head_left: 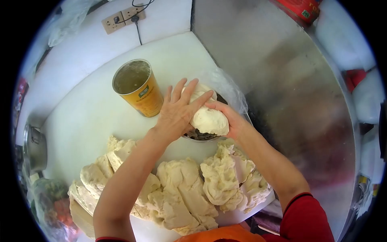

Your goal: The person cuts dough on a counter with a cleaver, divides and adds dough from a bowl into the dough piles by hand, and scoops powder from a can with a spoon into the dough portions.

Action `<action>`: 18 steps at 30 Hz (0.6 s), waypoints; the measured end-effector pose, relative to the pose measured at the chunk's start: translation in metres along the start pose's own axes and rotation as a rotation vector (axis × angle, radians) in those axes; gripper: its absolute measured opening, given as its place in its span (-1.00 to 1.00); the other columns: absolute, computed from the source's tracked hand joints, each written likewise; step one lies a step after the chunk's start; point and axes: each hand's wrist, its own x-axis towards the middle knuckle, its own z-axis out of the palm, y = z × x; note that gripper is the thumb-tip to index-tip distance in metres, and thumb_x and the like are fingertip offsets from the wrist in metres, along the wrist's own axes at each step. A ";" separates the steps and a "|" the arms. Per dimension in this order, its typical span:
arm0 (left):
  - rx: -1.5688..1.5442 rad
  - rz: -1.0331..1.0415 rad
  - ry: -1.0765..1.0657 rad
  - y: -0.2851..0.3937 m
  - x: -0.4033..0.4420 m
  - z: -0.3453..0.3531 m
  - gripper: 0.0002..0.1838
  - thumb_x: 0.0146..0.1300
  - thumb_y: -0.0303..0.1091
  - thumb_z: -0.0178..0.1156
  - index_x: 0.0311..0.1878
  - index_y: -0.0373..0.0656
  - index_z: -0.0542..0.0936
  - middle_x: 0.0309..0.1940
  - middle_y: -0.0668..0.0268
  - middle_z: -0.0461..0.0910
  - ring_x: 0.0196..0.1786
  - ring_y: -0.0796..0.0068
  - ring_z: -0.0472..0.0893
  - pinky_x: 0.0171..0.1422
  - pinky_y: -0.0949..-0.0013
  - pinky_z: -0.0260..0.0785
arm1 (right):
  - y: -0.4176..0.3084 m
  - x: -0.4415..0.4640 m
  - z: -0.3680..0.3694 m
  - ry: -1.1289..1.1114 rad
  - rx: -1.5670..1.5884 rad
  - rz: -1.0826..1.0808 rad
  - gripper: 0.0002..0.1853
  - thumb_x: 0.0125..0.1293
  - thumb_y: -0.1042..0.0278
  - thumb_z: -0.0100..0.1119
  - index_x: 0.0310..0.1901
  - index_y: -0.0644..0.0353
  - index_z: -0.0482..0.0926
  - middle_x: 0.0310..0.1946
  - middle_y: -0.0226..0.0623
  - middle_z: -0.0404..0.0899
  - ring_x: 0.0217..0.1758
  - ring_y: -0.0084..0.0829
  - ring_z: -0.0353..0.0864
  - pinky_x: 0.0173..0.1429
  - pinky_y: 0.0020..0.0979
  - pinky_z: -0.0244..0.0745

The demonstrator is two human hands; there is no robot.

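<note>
A smooth, pale lump of dough (210, 121) is between my two hands over a round bowl (203, 140). Dark, shredded-looking contents show beneath it in the bowl. My left hand (180, 108) holds the lump from the left, its thumb across the top and its other fingers stretched out and spread. From the right, my right hand (231, 119) grips the lump with its thumb on top; its other fingers are mostly hidden. More dough (183, 189) lies in big rough pieces beneath my forearms, along the near side of the white table (96, 107).
An open yellow can (143, 94) stands left of my hands. Clear plastic (225, 86) bunches behind the bowl. To the right rises a metal panel (278, 80). A power socket (123, 19) is on the back wall, and a metal pot (35, 147) is at far left.
</note>
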 end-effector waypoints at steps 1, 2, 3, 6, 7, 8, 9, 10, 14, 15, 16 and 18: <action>-0.062 -0.028 0.007 0.002 0.000 0.006 -0.20 -0.09 -0.32 0.43 0.32 0.22 0.40 0.28 0.12 0.27 0.31 -0.05 0.28 0.31 0.04 0.29 | 0.002 0.000 -0.008 -0.016 -0.023 0.021 -0.61 0.33 0.23 0.12 0.09 0.28 0.46 -0.10 -0.21 0.64 -0.13 -0.36 0.71 -0.10 -0.33 0.70; -0.069 -0.050 0.010 0.003 0.001 0.012 -0.23 -0.08 -0.32 0.42 0.30 0.22 0.42 0.28 0.13 0.27 0.27 -0.03 0.31 0.28 0.05 0.31 | 0.003 0.000 -0.014 -0.033 -0.046 0.037 -0.61 0.31 0.24 0.13 0.09 0.28 0.46 -0.11 -0.20 0.64 -0.14 -0.36 0.71 -0.11 -0.34 0.70; -0.075 -0.073 0.012 0.006 0.001 0.015 -0.26 -0.07 -0.31 0.41 0.28 0.22 0.44 0.27 0.13 0.28 0.24 -0.02 0.33 0.26 0.07 0.33 | 0.002 -0.001 -0.015 -0.029 -0.084 0.012 -0.61 0.29 0.25 0.14 0.08 0.29 0.46 -0.13 -0.19 0.64 -0.15 -0.36 0.71 -0.13 -0.34 0.70; -0.050 -0.144 -0.041 0.009 0.002 0.023 -0.30 -0.04 -0.32 0.39 0.26 0.22 0.45 0.25 0.14 0.29 0.15 0.00 0.39 0.20 0.09 0.38 | 0.003 -0.007 -0.014 -0.004 -0.189 -0.045 -0.59 0.24 0.28 0.18 0.07 0.32 0.48 -0.16 -0.18 0.65 -0.18 -0.37 0.71 -0.16 -0.36 0.68; -0.029 -0.165 -0.063 0.009 0.004 0.023 -0.31 -0.04 -0.32 0.38 0.26 0.22 0.45 0.24 0.14 0.30 0.12 0.00 0.40 0.18 0.10 0.39 | 0.002 -0.011 -0.009 0.007 -0.224 -0.070 -0.59 0.23 0.29 0.19 0.06 0.32 0.48 -0.17 -0.18 0.65 -0.19 -0.37 0.71 -0.17 -0.36 0.68; -0.035 -0.186 -0.082 0.009 0.005 0.023 -0.31 -0.03 -0.33 0.37 0.26 0.24 0.44 0.24 0.14 0.30 0.11 0.00 0.41 0.17 0.09 0.40 | 0.002 -0.014 -0.005 0.018 -0.258 -0.096 -0.59 0.22 0.30 0.20 0.06 0.33 0.48 -0.17 -0.18 0.65 -0.20 -0.38 0.71 -0.19 -0.37 0.67; -0.041 -0.205 -0.101 0.010 0.006 0.024 -0.32 -0.01 -0.33 0.35 0.26 0.25 0.43 0.23 0.15 0.30 0.09 0.00 0.42 0.15 0.09 0.41 | 0.002 -0.016 -0.003 0.034 -0.286 -0.111 -0.59 0.21 0.30 0.21 0.05 0.33 0.50 -0.17 -0.18 0.65 -0.21 -0.38 0.71 -0.20 -0.37 0.66; -0.047 -0.225 -0.121 0.011 0.007 0.024 -0.32 0.00 -0.33 0.34 0.26 0.27 0.43 0.22 0.15 0.31 0.08 0.00 0.42 0.13 0.09 0.42 | 0.003 -0.018 -0.002 0.051 -0.314 -0.126 -0.60 0.20 0.30 0.22 0.04 0.33 0.51 -0.17 -0.19 0.65 -0.22 -0.38 0.71 -0.21 -0.37 0.65; -0.050 -0.281 -0.180 0.017 0.011 0.023 -0.30 -0.01 -0.38 0.32 0.27 0.32 0.40 0.21 0.16 0.31 0.08 0.00 0.42 0.10 0.07 0.42 | 0.011 -0.035 0.008 -0.030 -0.382 -0.111 -0.63 0.18 0.28 0.25 -0.03 0.33 0.56 -0.17 -0.21 0.64 -0.22 -0.46 0.68 -0.18 -0.42 0.61; -0.032 -0.292 -0.173 0.019 0.014 0.025 -0.29 -0.02 -0.38 0.33 0.27 0.32 0.40 0.22 0.16 0.30 0.08 0.00 0.42 0.10 0.06 0.42 | 0.009 -0.046 0.028 -0.188 -0.543 -0.154 -0.64 0.18 0.26 0.26 -0.06 0.32 0.57 -0.19 -0.24 0.64 -0.22 -0.49 0.66 -0.16 -0.45 0.59; -0.024 -0.297 -0.169 0.024 0.018 0.028 -0.28 -0.03 -0.38 0.33 0.27 0.33 0.40 0.22 0.16 0.30 0.08 -0.01 0.41 0.10 0.06 0.41 | 0.007 -0.062 0.055 -0.336 -0.701 -0.194 -0.65 0.17 0.24 0.27 -0.09 0.31 0.58 -0.21 -0.27 0.64 -0.22 -0.53 0.64 -0.15 -0.48 0.56; 0.006 -0.289 -0.215 0.019 0.024 0.041 -0.16 -0.14 -0.36 0.42 0.31 0.26 0.36 0.26 0.13 0.26 0.15 -0.07 0.38 0.16 0.04 0.37 | 0.009 -0.079 0.087 -0.451 -0.626 -0.093 -0.62 0.10 0.33 0.38 -0.03 0.23 0.60 -0.25 -0.45 0.64 -0.22 -0.66 0.56 -0.11 -0.52 0.45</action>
